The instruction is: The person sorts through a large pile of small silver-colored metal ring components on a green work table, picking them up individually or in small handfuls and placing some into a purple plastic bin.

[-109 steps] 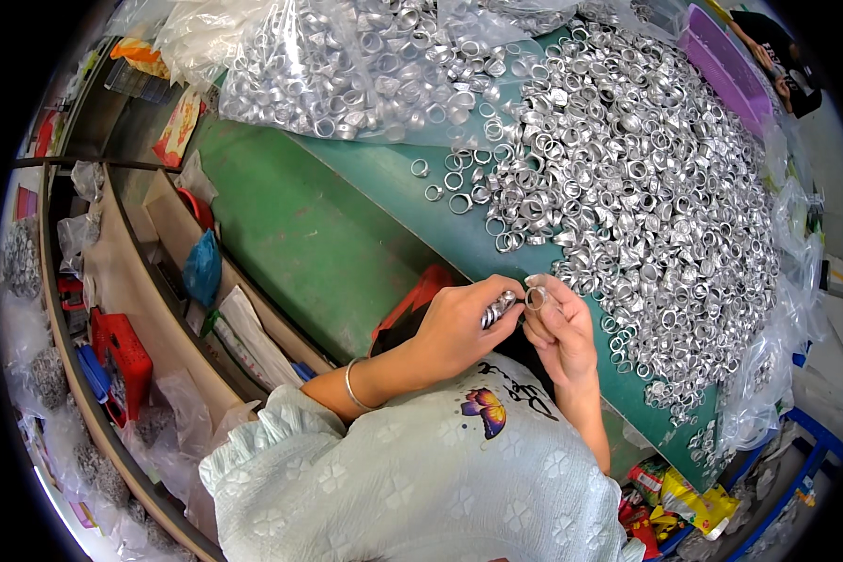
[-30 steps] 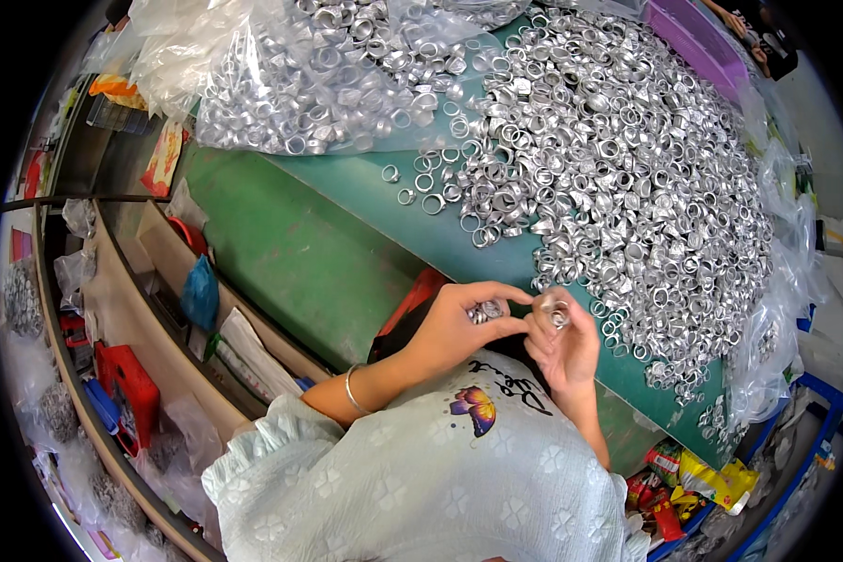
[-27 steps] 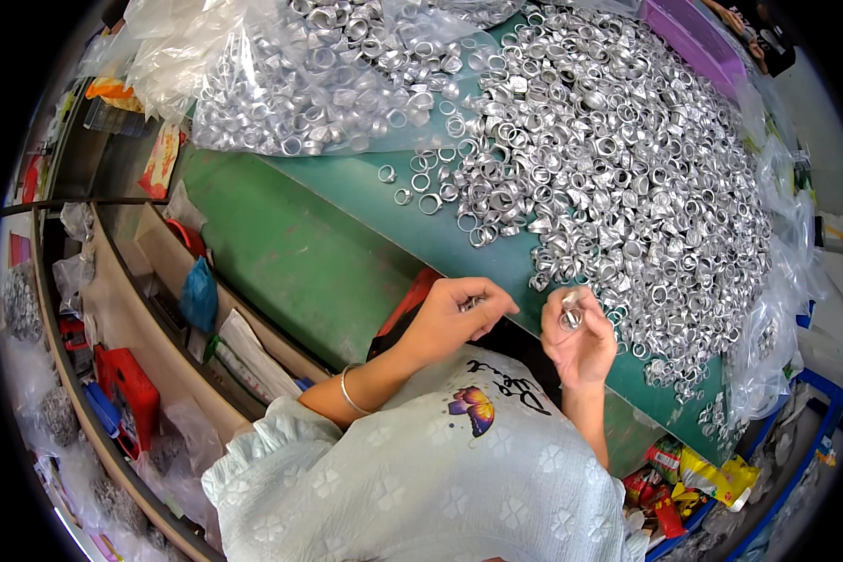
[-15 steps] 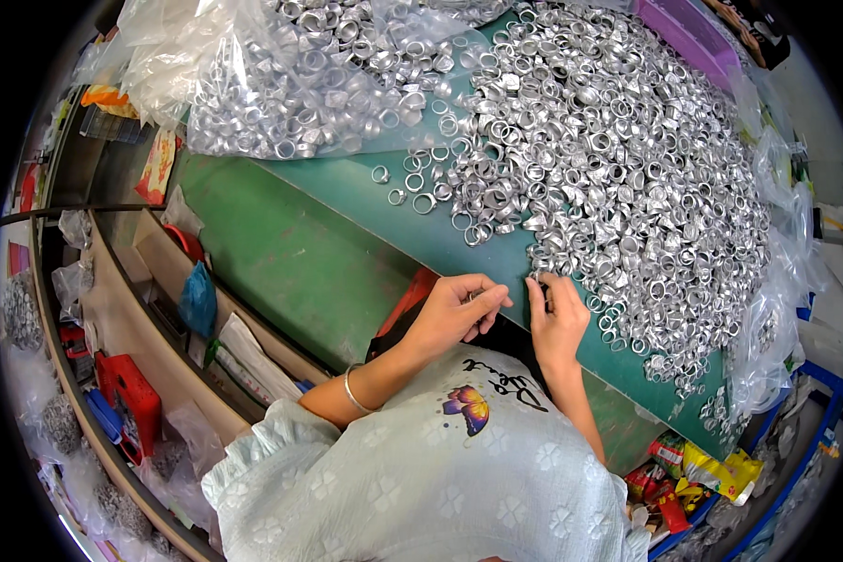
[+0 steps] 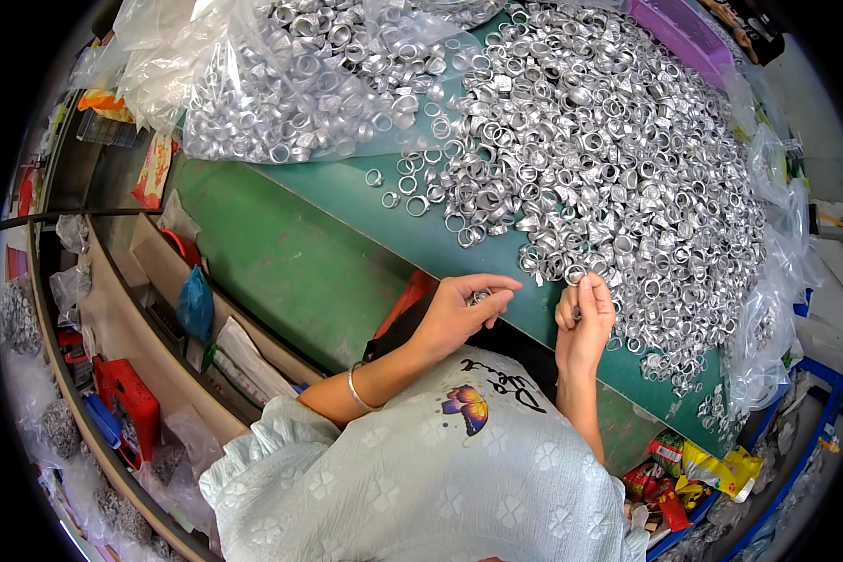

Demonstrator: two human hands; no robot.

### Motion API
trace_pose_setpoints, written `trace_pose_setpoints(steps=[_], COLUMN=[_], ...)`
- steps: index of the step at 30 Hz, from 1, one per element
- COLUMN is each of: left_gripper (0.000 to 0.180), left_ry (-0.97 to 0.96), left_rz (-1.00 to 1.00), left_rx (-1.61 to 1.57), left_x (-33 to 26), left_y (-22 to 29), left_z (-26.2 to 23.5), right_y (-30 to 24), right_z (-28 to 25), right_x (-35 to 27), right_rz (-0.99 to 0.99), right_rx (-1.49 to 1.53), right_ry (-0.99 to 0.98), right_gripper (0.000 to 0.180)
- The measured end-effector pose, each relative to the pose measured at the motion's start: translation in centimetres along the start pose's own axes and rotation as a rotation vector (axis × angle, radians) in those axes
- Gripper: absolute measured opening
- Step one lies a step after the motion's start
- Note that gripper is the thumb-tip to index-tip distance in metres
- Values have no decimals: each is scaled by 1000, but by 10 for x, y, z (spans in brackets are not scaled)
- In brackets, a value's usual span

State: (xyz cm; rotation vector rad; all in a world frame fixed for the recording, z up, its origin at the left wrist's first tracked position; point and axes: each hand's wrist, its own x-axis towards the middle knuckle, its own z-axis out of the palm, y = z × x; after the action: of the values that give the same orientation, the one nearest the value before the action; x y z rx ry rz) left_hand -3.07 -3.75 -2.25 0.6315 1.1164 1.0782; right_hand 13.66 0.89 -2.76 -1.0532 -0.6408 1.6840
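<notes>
A large heap of silver-coloured metal rings (image 5: 618, 169) covers the right side of the green table (image 5: 347, 201). My right hand (image 5: 585, 328) is at the heap's near edge, its thumb and fingertips pinched on a ring (image 5: 574, 274). To its left, just off the table's near edge, my left hand (image 5: 454, 314) is curled, palm turned inward. Small silver rings (image 5: 479, 297) show inside its fingers; how many lie there is hidden. A few loose rings (image 5: 417, 205) rest apart from the heap, farther left.
A clear plastic bag (image 5: 281, 103) full of rings lies at the far left of the table. Behind the heap is a purple basket (image 5: 684, 37). Plastic sheeting (image 5: 773, 262) borders the right side. Shelving with a red container (image 5: 129, 398) stands at left; snack packets (image 5: 712, 468) lie lower right.
My right hand has shifted right, away from the left hand, and now pinches a ring at the heap. My left fingers have loosened slightly, so rings show inside them.
</notes>
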Motion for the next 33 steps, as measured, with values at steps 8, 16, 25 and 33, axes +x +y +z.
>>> trace_pose_setpoints(steps=[8,16,25,33], left_gripper=[35,32,32,37], left_ry=[-72,-25,-31,4], left_rz=[233,338,444,496], left_rx=[122,333,505,711], left_x=[-3,-7,-11,-17], left_y=[7,13,14,12], left_z=[10,9,8,8], right_y=[-1,0,-6,-4], right_z=[11,17,19,12], right_x=[-22,-27,-29,-24], right_rz=[700,607,499,378], right_rx=[483,391,174,-13], right_ry=[-183,-236,-241,-146], right_gripper=[14,18,25,15])
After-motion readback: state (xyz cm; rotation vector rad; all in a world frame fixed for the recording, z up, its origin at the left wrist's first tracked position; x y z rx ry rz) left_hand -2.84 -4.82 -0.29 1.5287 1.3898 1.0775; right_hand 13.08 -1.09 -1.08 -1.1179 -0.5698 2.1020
